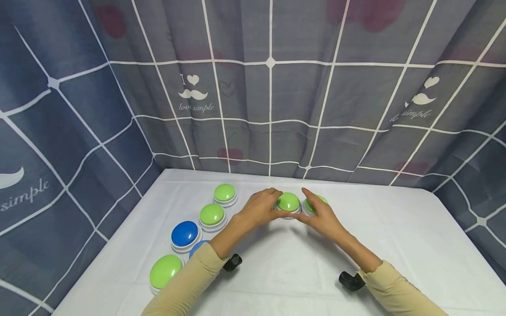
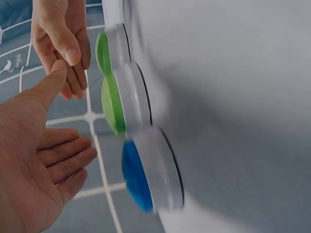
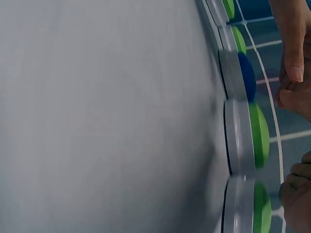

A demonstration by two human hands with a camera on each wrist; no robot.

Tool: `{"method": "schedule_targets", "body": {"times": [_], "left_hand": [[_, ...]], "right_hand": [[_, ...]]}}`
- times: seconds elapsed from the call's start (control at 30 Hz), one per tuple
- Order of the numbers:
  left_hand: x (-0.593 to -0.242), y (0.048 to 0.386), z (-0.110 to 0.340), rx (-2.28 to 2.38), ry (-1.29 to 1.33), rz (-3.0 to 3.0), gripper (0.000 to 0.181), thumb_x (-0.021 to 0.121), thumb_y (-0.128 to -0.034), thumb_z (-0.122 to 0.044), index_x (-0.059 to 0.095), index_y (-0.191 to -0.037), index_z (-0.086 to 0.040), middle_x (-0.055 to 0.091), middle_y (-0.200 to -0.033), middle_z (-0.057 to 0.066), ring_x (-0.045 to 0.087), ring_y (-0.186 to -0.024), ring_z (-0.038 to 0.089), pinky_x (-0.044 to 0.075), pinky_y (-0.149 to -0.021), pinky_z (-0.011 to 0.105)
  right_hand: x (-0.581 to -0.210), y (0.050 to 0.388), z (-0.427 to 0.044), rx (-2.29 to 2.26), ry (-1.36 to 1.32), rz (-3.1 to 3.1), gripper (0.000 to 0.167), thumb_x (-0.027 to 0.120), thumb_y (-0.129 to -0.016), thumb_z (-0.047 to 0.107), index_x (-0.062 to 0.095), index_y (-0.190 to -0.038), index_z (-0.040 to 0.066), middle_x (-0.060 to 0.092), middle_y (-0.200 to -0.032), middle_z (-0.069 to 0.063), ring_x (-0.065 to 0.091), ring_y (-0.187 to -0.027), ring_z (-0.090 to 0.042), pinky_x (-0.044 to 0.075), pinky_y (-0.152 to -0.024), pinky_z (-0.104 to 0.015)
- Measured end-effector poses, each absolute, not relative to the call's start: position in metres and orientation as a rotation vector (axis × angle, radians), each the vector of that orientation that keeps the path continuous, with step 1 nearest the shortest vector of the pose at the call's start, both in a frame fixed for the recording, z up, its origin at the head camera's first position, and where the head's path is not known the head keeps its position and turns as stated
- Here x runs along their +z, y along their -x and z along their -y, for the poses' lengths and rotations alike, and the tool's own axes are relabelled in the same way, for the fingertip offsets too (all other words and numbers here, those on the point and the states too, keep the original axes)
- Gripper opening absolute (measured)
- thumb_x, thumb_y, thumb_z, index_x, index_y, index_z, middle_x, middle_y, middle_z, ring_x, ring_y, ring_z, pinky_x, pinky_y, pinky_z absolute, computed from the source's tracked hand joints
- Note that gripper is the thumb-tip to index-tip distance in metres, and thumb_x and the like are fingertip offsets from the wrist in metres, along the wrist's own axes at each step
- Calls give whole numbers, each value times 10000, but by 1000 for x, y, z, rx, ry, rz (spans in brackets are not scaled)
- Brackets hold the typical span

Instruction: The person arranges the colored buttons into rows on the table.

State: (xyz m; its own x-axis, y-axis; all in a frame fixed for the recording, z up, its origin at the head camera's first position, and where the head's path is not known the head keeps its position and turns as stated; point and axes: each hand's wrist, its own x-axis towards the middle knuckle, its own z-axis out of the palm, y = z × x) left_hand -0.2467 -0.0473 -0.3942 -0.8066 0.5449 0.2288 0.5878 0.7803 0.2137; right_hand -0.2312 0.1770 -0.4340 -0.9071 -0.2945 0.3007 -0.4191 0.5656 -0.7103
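In the head view my left hand [image 1: 262, 208] and right hand [image 1: 323, 219] face each other around a green dome button [image 1: 288, 202] with a white base. Another green button [image 1: 311, 206] is partly covered by my right hand. The left wrist view shows both hands, left [image 2: 29, 165] and right [image 2: 60, 31], raised off the domes, touching none; the thumbs are extended and the fingers loosely bent. Below them stand two green buttons and a blue button [image 2: 137, 175] in a row. In the right wrist view my right hand [image 3: 299, 194] is beside the green dome [image 3: 259, 136].
At the table's left stand green buttons [image 1: 224, 192] [image 1: 211, 214] [image 1: 165, 271] and a blue one [image 1: 185, 233]; another blue button [image 1: 199, 247] is partly behind my left forearm. Grey-blue checked curtains [image 1: 245, 96] surround the white-covered table [image 1: 292, 281].
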Motion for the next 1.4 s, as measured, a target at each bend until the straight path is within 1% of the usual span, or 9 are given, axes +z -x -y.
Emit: {"method": "schedule_targets", "body": {"times": [0.1,0.23,0.5,0.7,0.83,1.0,1.13,1.3,1.4], "left_hand": [[-395,238,67,-453,871,2791,671,724,-837,-570,637,-1252,-49,650,-1169,56,626,-1049,189,523,-857,355],[-397,223,94,-456,789,2805,703,716,-832,-590,634,-1261,-39,651,-1185,86,632,-1068,223,525,-886,380],[-399,174,144,-459,587,2915,746,733,-815,-590,620,-1306,-40,622,-1275,114,587,-1184,276,495,-965,452],[-400,139,177,-442,498,2927,760,767,-792,-563,608,-1323,-43,628,-1270,102,596,-1173,268,500,-951,460],[-402,120,195,-470,424,2945,754,783,-780,-554,612,-1310,-47,632,-1256,93,593,-1169,275,496,-945,486],[-406,105,209,-482,403,2923,722,783,-774,-559,634,-1254,-41,632,-1231,79,587,-1157,277,480,-955,501],[-408,99,213,-502,397,2917,734,811,-748,-544,634,-1250,-39,626,-1232,84,596,-1135,287,486,-944,503],[-409,94,214,-507,364,2969,761,831,-741,-514,616,-1281,-23,604,-1290,130,576,-1186,327,472,-967,521],[-406,89,217,-489,351,2974,746,850,-740,-467,614,-1276,-3,600,-1288,160,574,-1185,346,472,-966,525]], "right_hand": [[-435,227,-158,1267,-705,2621,835,826,-827,245,388,-1496,3,412,-1506,-201,388,-1370,-396,328,-1091,-564],[-433,220,-132,1278,-804,2637,832,825,-824,248,392,-1500,26,428,-1504,-171,389,-1380,-363,331,-1098,-541],[-434,203,-87,1287,-999,2663,845,821,-822,287,393,-1501,23,416,-1520,-140,389,-1387,-331,330,-1109,-508],[-440,192,-63,1293,-1127,2690,855,817,-822,316,387,-1512,51,399,-1537,-109,366,-1410,-258,324,-1124,-456],[-443,186,-52,1302,-1205,2706,847,816,-824,331,396,-1506,55,412,-1532,-90,378,-1404,-243,322,-1127,-441],[-444,180,-40,1260,-1247,2763,846,811,-824,371,405,-1502,68,418,-1527,-71,379,-1404,-224,304,-1140,-397],[-445,176,-32,1226,-1289,2798,861,811,-821,388,398,-1505,69,417,-1528,-68,373,-1408,-219,291,-1146,-374],[-448,174,-23,1190,-1333,2798,879,832,-802,368,402,-1496,41,428,-1518,-91,382,-1402,-226,294,-1144,-358],[-450,172,-19,1172,-1346,2795,884,839,-791,377,416,-1480,20,447,-1501,-114,401,-1389,-248,304,-1139,-365]]}}
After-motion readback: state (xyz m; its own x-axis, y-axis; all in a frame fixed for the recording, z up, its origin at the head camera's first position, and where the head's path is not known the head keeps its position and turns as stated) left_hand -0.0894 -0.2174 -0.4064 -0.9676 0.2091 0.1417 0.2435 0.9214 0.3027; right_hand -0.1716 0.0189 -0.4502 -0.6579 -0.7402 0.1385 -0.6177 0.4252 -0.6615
